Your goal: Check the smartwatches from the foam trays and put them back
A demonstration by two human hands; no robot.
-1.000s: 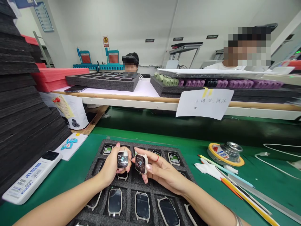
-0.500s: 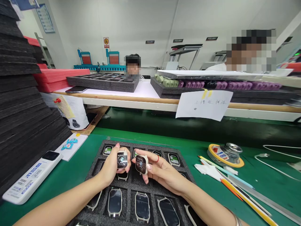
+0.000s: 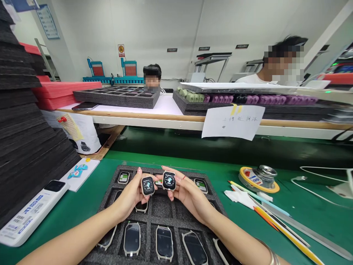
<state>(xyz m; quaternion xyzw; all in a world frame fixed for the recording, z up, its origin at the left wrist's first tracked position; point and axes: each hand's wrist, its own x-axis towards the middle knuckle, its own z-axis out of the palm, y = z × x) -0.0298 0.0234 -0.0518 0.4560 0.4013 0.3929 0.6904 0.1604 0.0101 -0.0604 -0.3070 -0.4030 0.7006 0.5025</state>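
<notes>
Between thumb and fingers, my left hand point(image 3: 134, 191) grips a smartwatch body point(image 3: 148, 186) without a strap, its screen lit with a dial. A second smartwatch body point(image 3: 169, 181), also lit, is pinched in my right hand point(image 3: 190, 197). The two watches are side by side, faces toward me, above a black foam tray point(image 3: 162, 201). Strapless watches lie in the tray's compartments, among them a dark-screened one point(image 3: 164, 243) at the front and one with a green and white screen point(image 3: 201, 185) at the back right. My hands and forearms cover some compartments.
At right are a tape roll point(image 3: 248, 179) with a glass jar point(image 3: 266, 175), pencils point(image 3: 286, 235), a metal ruler point(image 3: 317, 235) and a white cable point(image 3: 317, 191). A white device point(image 3: 33, 213) and stacked black foam point(image 3: 24, 147) stand left. Two people sit beyond the shelf point(image 3: 165, 117).
My right hand has raised its watch slightly and turned the screen toward me, and its dial now shows clearly. The left watch is also turned more face-on. The view has shifted a little.
</notes>
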